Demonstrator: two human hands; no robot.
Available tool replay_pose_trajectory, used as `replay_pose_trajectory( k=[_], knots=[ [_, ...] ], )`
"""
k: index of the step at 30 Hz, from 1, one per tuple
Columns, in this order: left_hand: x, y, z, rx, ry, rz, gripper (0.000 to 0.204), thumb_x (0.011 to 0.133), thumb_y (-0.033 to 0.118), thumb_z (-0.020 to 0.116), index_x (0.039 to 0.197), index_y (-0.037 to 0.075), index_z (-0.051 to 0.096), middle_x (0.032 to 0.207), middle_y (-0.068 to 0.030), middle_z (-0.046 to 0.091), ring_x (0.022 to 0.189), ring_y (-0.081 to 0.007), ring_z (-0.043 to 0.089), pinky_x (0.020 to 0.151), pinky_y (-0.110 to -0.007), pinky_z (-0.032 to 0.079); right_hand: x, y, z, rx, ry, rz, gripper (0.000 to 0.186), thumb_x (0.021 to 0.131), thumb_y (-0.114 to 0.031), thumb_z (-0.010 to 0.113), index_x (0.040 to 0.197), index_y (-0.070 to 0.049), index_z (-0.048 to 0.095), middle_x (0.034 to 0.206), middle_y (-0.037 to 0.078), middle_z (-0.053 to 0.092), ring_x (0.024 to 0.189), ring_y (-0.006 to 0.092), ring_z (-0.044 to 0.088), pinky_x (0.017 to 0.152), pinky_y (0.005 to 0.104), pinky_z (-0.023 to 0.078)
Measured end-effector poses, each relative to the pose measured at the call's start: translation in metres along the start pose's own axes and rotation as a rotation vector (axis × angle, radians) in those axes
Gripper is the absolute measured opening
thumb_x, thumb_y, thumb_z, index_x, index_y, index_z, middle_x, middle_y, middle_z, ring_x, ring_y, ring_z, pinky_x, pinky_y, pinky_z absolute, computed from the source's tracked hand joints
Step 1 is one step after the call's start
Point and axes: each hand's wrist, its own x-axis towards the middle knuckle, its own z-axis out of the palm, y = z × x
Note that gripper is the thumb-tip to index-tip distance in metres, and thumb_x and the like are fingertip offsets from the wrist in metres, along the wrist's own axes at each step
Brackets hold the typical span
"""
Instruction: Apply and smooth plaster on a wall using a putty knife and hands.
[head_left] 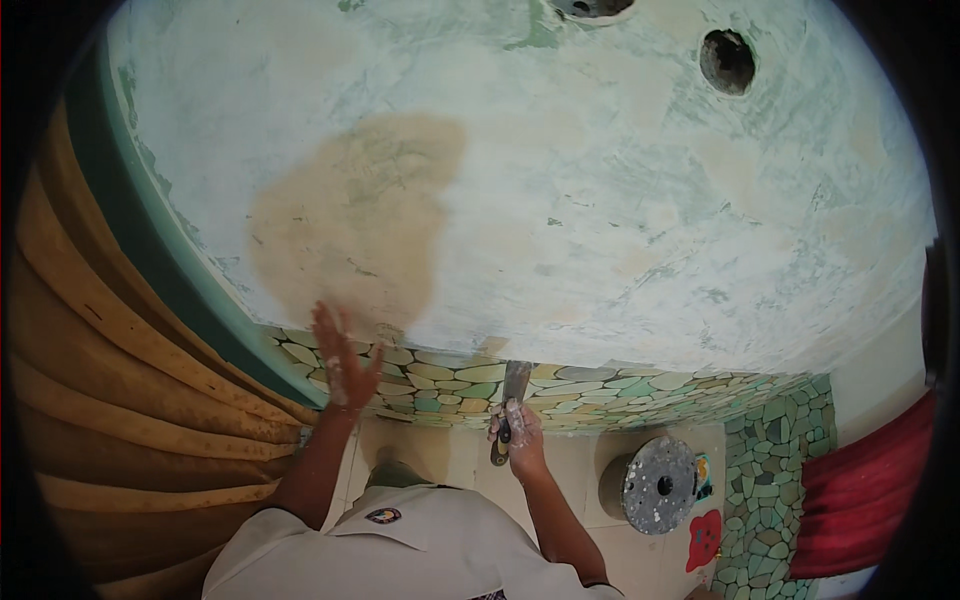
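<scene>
Shirt (440,550) lies lower centre; right grip (522,432) clasps scraper (517,380), left grip (346,365) is spread; smoothing wall (600,230) seemingly needs flat stroke next.

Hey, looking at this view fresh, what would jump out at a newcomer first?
Probably the large tan patch, left of centre on the pale, smeared wall; shadow or stain, I can't tell. Next, a dark round hole at the wall's upper right and red cloth at the far lower right. Low in the middle, the right hand grips a scraper.
</scene>
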Motion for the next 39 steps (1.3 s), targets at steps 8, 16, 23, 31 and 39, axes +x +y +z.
replay_pose_trajectory(
  k=[8,16,23,31,39],
  knots=[
    [0.076,-0.079,-0.055,-0.158,0.305,-0.130,0.073,0.094,0.038,0.050,0.146,0.002,0.015,0.153,-0.0208,0.007,0.141,-0.0387,0.005,0.112,-0.051,0.016,0.057,0.008,0.073,-0.117,0.056,-0.090,0.040,0.096,-0.042,0.048,0.080,-0.005,0.052,0.058,0.002,0.046,0.049,0.0108,0.045,0.047,0.0251,0.039],
    [0.084,-0.122,-0.038,-0.238,0.237,-0.143,0.071,0.094,0.029,0.051,0.147,0.002,0.012,0.153,-0.0206,0.002,0.142,-0.0382,0.001,0.112,-0.051,0.014,0.089,-0.037,0.135,-0.081,0.183,-0.228,0.044,0.096,-0.043,0.048,0.077,-0.004,0.050,0.054,0.002,0.043,0.046,0.0108,0.043,0.044,0.0253,0.037],
    [0.077,-0.147,-0.012,-0.175,0.350,-0.014,0.068,0.095,0.032,0.044,0.148,0.006,0.010,0.153,-0.0218,-0.006,0.141,-0.0402,-0.008,0.109,-0.057,-0.004,0.087,-0.073,0.155,0.033,0.215,-0.223,0.046,0.095,-0.046,0.047,0.076,-0.005,0.050,0.054,0.002,0.042,0.045,0.0115,0.042,0.044,0.0252,0.037],
    [0.070,-0.158,-0.006,-0.403,0.316,0.045,0.074,0.088,0.017,0.052,0.149,0.008,0.011,0.153,-0.0205,-0.014,0.140,-0.0394,-0.015,0.109,-0.056,-0.005,0.094,-0.086,0.152,-0.111,0.332,-0.269,0.054,0.092,-0.056,0.045,0.075,-0.005,0.048,0.050,0.002,0.041,0.042,0.0122,0.041,0.042,0.0266,0.036],
    [0.065,-0.166,-0.013,-0.371,0.213,0.093,0.075,0.087,0.016,0.055,0.149,0.012,0.013,0.153,-0.0184,-0.016,0.139,-0.0385,-0.019,0.107,-0.056,-0.008,0.085,-0.074,0.160,-0.088,0.426,-0.178,0.057,0.091,-0.058,0.044,0.074,-0.005,0.048,0.050,0.003,0.040,0.041,0.0131,0.041,0.042,0.0275,0.037]
  ],
)
